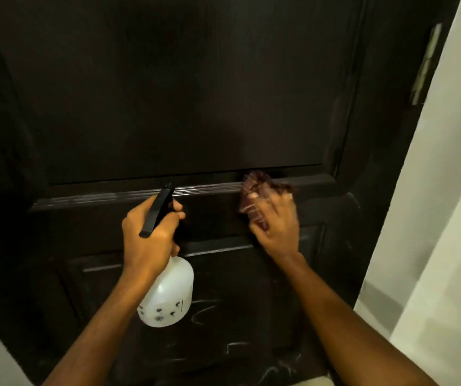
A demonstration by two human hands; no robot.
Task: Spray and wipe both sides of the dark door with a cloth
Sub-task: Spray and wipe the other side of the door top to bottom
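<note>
Where cloth (254,188) meets door (168,93), under right hand (275,221)

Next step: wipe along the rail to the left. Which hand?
Right. The right hand holds the cloth against the rail of the door, so it likely only has to slide along. The left hand grips the spray bottle and has no cloth.
</note>
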